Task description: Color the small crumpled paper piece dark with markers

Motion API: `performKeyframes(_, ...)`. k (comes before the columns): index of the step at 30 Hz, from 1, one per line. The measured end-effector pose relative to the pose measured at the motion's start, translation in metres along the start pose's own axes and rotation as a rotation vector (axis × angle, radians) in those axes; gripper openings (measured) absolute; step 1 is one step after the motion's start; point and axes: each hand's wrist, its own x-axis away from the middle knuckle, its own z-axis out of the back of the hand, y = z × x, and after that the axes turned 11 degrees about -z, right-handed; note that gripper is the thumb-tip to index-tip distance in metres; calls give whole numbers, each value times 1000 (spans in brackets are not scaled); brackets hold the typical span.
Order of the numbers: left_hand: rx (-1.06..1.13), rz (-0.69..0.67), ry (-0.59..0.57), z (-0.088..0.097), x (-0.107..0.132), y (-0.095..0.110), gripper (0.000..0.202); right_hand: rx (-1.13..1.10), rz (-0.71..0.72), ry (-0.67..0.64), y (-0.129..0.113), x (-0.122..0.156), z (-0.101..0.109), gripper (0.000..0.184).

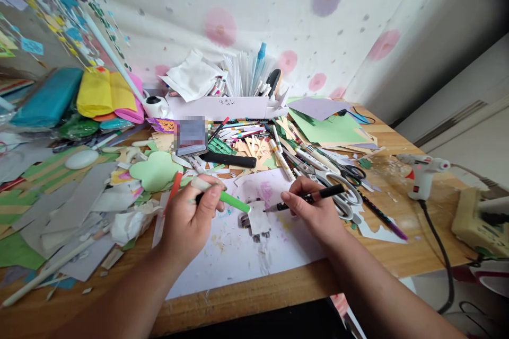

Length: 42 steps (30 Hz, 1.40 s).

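My left hand [196,214] is closed around a slim green-and-white marker [234,202], its green end reaching to a small pale paper cutout [259,220]. My right hand [314,206] grips a black marker [281,206] like a pen. The marker's tip points left, at the cutout's right edge; whether it touches cannot be made out. Dark marks surround the cutout, which lies on a large white paper sheet [199,270] stained with pink, yellow and grey ink.
Scissors [338,190] and loose pens lie right of the sheet. A hot glue gun [423,175] stands farther right, near a power strip [481,222]. Paper scraps [75,212] and a green flower cutout [156,170] cover the left side. A white box [218,107] of pens stands behind.
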Motion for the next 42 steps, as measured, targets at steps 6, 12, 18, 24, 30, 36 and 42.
performKeyframes(6,-139,-301,-143,-4,3,13,10,107,65,-21,0,3,-8,22)
performKeyframes(12,-177,-325,-187,-7,2,10,9,187,111,-16,0,5,-11,22)
performKeyframes(18,-191,-326,-200,-7,2,8,8,178,138,-120,-1,8,-9,23)
performKeyframes(24,-160,-341,-203,-6,1,10,8,212,136,-37,0,6,-8,22)
performKeyframes(30,-194,-366,-218,-9,5,6,4,134,125,-63,0,5,-3,23)
performKeyframes(36,-174,-335,-172,-5,2,6,7,159,122,-85,-1,6,-4,22)
performKeyframes(42,-186,-265,-53,1,6,6,9,124,119,10,0,9,-1,24)
